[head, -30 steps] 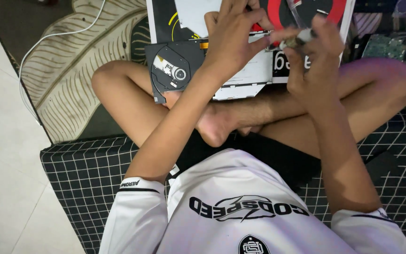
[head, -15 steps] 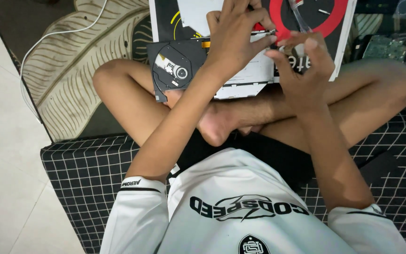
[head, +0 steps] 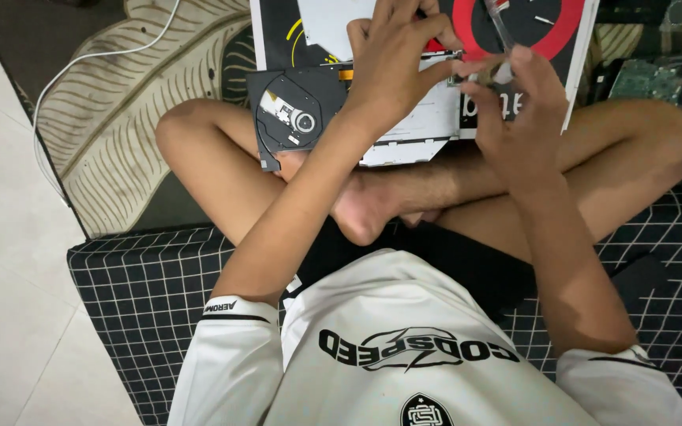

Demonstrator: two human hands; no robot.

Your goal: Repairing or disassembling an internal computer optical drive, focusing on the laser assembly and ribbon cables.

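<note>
Now | optical drive (head: pixel 301 118) lay opened on crossed legs, within reach | left hand (head: pixel 392 67) pressed fingertips on its right end, steadying | right hand (head: pixel 507 102), right of drive, pinched slim tool (head: pixel 500 31)

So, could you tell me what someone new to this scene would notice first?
The eye goes first to the two hands meeting at the top centre: the left hand presses on an opened optical disc drive resting on the crossed legs, while the right hand holds a thin tool at its edge. Behind them lies a white, black and red box, and a black grid-patterned cushion fills the lower half.
</note>
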